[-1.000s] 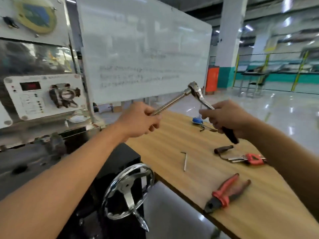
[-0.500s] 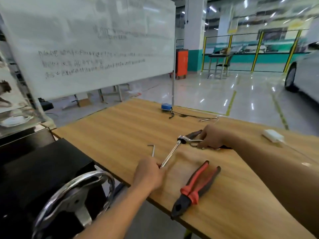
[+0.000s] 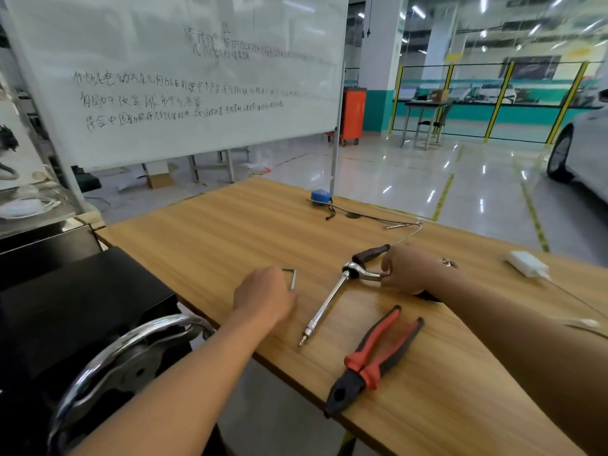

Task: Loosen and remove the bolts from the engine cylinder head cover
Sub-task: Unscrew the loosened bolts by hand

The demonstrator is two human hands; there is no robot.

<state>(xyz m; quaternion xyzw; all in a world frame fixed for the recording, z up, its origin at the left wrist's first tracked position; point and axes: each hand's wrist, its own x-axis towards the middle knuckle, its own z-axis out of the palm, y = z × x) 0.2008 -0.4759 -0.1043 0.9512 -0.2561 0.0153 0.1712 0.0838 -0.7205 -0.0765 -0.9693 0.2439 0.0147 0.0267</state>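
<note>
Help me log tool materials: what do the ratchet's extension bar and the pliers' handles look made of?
Ratchet extension bar: looks like chrome-plated steel, bright and mirror-shiny with sharp highlights. Pliers' handles: seemingly rubber or plastic sleeves, matte red and dark grey, over dark metal jaws.

**A vehicle training workshop**

A wooden workbench (image 3: 230, 232) carries hand tools: a ratchet wrench (image 3: 329, 301), red-handled pliers (image 3: 371, 360) and a hex key (image 3: 293, 278). Behind it stands a whiteboard (image 3: 184, 80) covered in handwriting. Beyond lie a glossy floor (image 3: 411, 172) with yellow painted lines, an orange tool cart (image 3: 353, 113), yellow-framed fencing (image 3: 500, 100) and a white car (image 3: 589, 149), with a chromed handwheel (image 3: 108, 360) beside the bench
</note>
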